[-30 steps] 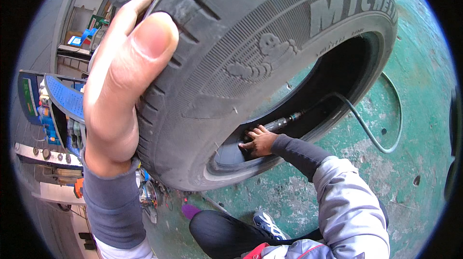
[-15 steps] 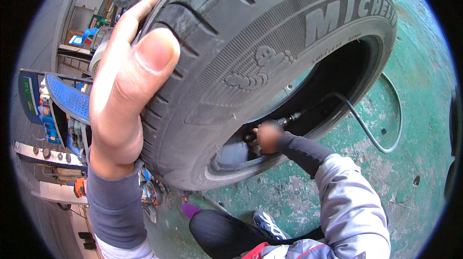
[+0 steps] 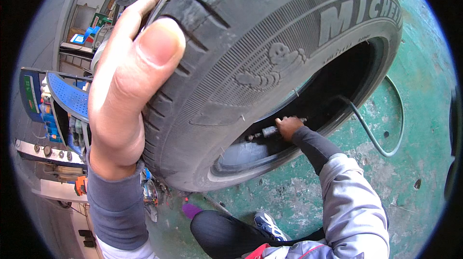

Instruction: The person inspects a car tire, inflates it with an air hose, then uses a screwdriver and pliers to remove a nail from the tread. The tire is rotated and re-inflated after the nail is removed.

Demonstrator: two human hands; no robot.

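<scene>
A large black tyre [image 3: 212, 95] with raised sidewall markings stands tilted in front of me. My left hand [image 3: 128, 80] is closed round its tread on the upper left, thumb toward me. Inside the opening, my right hand [image 3: 289, 127] grips a silver cylindrical air tool [image 3: 269, 131], whose narrow tip points left, just above a lighter, smoother area [image 3: 243, 150] of the inner lining. A grey hose [image 3: 366, 131] loops out of the tyre over the right rim and back behind it. My right hand's fingertips are partly hidden.
Green, worn floor [image 3: 386, 186] surrounds the tyre on the right. Along the left stand a blue perforated stand [image 3: 67, 97] holding tools, white racks with fittings, and machinery with cables. My knee [image 3: 217, 232] and shoe [image 3: 267, 225] are below, near a purple object [image 3: 192, 210].
My right hand has shifted up and right, uncovering more of the tool, whose tip now shows at the left. My left hand and the tyre have moved only slightly.
</scene>
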